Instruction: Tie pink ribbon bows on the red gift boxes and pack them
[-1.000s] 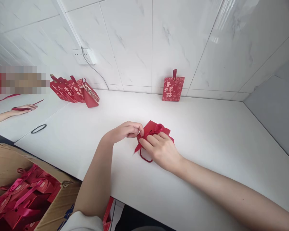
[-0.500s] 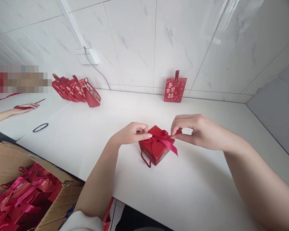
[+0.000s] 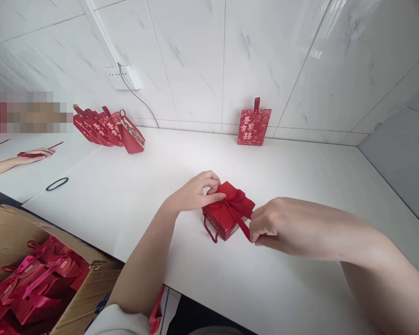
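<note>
A small red gift box (image 3: 223, 221) with a twisted cord handle stands on the white table, a red ribbon (image 3: 232, 204) tied in a bow on its top. My left hand (image 3: 200, 190) is at the box's upper left, thumb and fingers pinched on the bow's left side. The thumb lies over the ribbon near the knot. My right hand (image 3: 274, 223) is right of the box, its fingers closed on a ribbon tail that runs down from the knot.
A red card-like bag (image 3: 254, 127) leans at the wall; several more (image 3: 108, 128) stand back left. A black ring (image 3: 57, 184) lies on the table (image 3: 125, 186). Another person's hand (image 3: 35, 156) rests far left. A cardboard box (image 3: 87, 293) of red boxes is at lower left.
My right hand has moved down and toward me, and now holds the tail that hung free at the front right. My left fingers have shifted slightly up and right on the bow.
</note>
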Tool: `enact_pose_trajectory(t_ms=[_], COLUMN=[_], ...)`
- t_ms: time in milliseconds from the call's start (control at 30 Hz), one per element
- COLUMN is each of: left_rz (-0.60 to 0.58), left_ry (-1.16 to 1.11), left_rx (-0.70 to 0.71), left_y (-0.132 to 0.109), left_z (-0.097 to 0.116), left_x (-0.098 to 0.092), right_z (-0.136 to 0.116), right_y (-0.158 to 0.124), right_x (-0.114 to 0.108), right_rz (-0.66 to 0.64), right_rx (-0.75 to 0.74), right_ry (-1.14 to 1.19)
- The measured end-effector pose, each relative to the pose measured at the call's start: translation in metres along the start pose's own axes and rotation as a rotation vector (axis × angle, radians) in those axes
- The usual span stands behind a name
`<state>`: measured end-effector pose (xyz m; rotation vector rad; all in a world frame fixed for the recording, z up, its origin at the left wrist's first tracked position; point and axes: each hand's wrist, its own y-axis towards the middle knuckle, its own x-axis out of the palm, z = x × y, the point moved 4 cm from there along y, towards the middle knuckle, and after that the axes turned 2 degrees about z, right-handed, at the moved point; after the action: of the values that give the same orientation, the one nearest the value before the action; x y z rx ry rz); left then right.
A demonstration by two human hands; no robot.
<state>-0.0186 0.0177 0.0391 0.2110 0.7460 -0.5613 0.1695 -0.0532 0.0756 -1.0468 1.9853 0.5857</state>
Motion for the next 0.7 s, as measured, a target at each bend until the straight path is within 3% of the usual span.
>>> enact_pose_trajectory(t_ms=[100, 200, 300, 367, 500, 600, 700], left_rz=[0.049, 0.057, 0.047, 0.038, -0.054, -0.091, -0.135], left_ry=[-0.008, -0.002, 0.014, -0.009, -0.129, -0.189, -0.19], left_rx=[-0.011, -0.022, -0.035, -0.044, -0.035, -0.003, 0.022], left_y=[0.001, 0.001, 0.001, 0.0, -0.002, -0.004, -0.005], left_z=[-0.001, -0.001, 0.001, 0.001, 0.002, 0.002, 0.003], left_x=[0.0, 0.004, 0.007, 0.007, 0.001, -0.006, -0.006], right_z=[0.005, 0.011, 0.026, 0.041, 0.057, 0.055, 0.052], right_y=[-0.004, -0.007, -0.007, -0.002, 0.013, 0.021, 0.024], right_x=[0.01, 0.002, -0.018, -0.029, -0.036, -0.028, -0.021], right_rz=[-0.102, -0.141, -0.103, -0.001, 0.192, 0.153, 0.052], right_rx=[0.125, 0.208, 0.334, 0.385, 0.194, 0.032, 0.021], right_ry=[-0.008, 0.033, 0.118, 0.158, 0.129, 0.182, 0.227])
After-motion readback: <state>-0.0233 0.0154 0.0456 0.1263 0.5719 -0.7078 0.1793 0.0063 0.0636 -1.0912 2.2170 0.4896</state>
